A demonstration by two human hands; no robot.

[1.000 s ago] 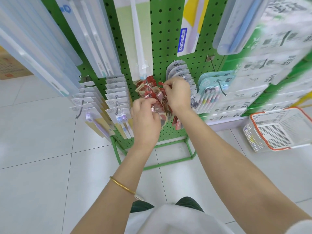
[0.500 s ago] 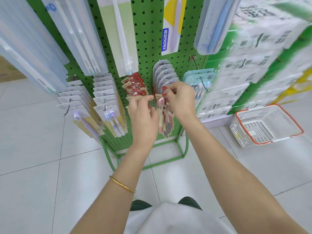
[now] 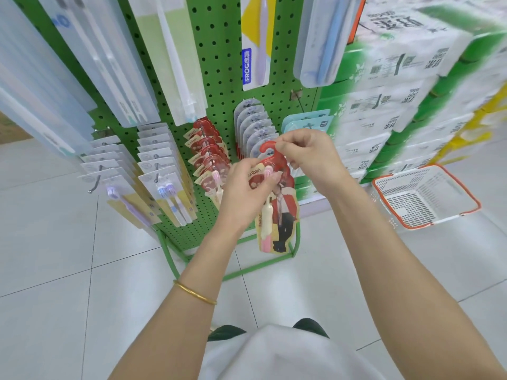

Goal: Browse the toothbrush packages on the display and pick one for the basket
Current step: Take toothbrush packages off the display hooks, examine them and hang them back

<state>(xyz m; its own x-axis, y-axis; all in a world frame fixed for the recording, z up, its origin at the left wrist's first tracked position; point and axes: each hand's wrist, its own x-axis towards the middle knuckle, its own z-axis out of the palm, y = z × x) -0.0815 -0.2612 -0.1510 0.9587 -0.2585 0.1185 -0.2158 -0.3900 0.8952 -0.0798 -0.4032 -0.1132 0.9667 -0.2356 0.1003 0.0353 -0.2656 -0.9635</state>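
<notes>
— Where did the toothbrush package [image 3: 285, 212] sit relative to the fingers?

— Between both hands, in front of the green pegboard display [image 3: 219, 64], just right of the row of matching red packages [image 3: 208, 152] hanging on their peg. The right hand [image 3: 310, 154] pinched the hook-shaped hanger at the package's top between thumb and forefinger, with the other fingers loosely curled. The left hand [image 3: 244, 187] gripped the upper card just below that, with its fingers curled round the card and one fingertip lying beside the brush head. The lower half hung free beneath the left hand.

— And how did it look?

— It was a tall, narrow card with a red top and red hook, and the lettering "anban" was partly covered. A figure in a red jacket and dark trousers was printed down the front. A cream-and-pink toothbrush with a pink head lay alongside it.

— And the basket [image 3: 384, 185]?

— It was white with an orange rim and stood on the floor to the right, well apart from the package.
</notes>
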